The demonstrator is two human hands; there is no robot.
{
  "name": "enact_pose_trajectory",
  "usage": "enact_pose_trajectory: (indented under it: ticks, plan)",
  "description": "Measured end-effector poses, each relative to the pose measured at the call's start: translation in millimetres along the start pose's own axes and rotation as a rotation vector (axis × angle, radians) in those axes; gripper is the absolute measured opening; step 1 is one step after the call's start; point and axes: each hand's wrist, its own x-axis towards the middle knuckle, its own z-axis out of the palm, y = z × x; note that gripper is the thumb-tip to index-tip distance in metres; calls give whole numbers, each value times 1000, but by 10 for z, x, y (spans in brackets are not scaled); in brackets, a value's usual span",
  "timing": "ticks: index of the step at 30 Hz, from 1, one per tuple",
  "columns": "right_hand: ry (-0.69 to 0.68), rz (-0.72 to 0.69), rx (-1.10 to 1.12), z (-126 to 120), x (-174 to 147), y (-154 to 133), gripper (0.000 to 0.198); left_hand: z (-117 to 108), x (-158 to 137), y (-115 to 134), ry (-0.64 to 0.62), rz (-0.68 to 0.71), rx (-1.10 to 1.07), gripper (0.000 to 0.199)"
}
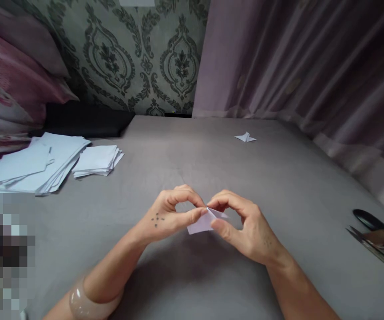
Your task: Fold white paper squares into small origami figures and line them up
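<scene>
Forearms [107, 275] slant inward from the near edge, the left wearing a bangle [85, 304]. Left hand [170, 213] and right hand [250, 222] meet above the table [165, 155], fingers curled and narrowly pinching folded paper [198, 225] between them. Its long axis runs roughly left to right, one sharp corner pointing right.

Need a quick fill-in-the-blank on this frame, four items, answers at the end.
1. The left hand and right hand hold a folded piece of white ____.
2. The pale bangle is on the same arm as the ____ hand.
3. From the wearer's view, the smaller white stack lies to the ____ of the larger pile.
4. Near the curtain, the number of small folded shapes lying on the gray surface is ____.

Missing words: paper; left; right; one.
</scene>
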Motion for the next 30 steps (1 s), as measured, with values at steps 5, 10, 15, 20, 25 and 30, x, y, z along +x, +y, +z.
enact_pose_trajectory:
  ticks: [5, 10, 15, 20, 25, 30]
  plan:
    - [75, -13, -31, 68, 20, 39, 9, 19, 2, -19, 54, 24, -12, 7]
    - [73, -1, -28, 90, 28, 50, 8, 17, 6, -36, 60, -23, -27, 8]
    - [91, 103, -49, 55, 5, 64, 22, 2, 29, -72, 154, -103, -102, 12]
    - [113, 147, -8, 43, 9, 73, 9, 15, 49, -78, 186, -170, -175, 14]
    - [125, 198, -10, 41, 50, 124, 11, 69, 60, -86, 232, -279, -233, 18]
    - [159, 218, -12, 0, 83, 223, 14, 20, 82, -129, 107, -345, -115, 21]
